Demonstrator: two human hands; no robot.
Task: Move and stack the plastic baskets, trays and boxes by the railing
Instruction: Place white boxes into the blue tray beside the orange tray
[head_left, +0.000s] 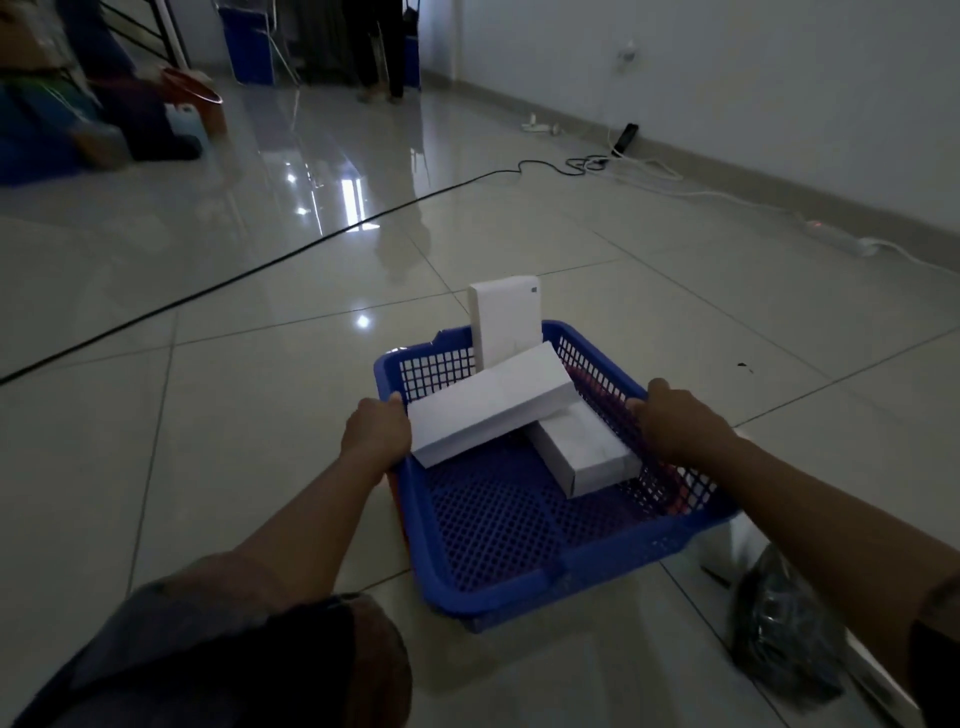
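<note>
Two hands hold our blue basket (519, 525) by its long sides: left hand (375, 432) on the left rim, right hand (675, 421) on the right. It points away from us, with white boxes (488, 410) inside, above the floor (234, 415).

Both arms out, a hand on each side of the basket.

The left hand (375, 434) sits at the left rim of the basket (498, 582), fingers curled over the edge, knuckles up, wrist bent a little. The right hand (675, 421) grips the right rim the same way, fingers hooked down inside the mesh wall, back of the hand facing up. Both forearms are bare and reach forward nearly straight, spread wider at the elbows than at the hands. A dark short sleeve covers the left upper arm.
</note>
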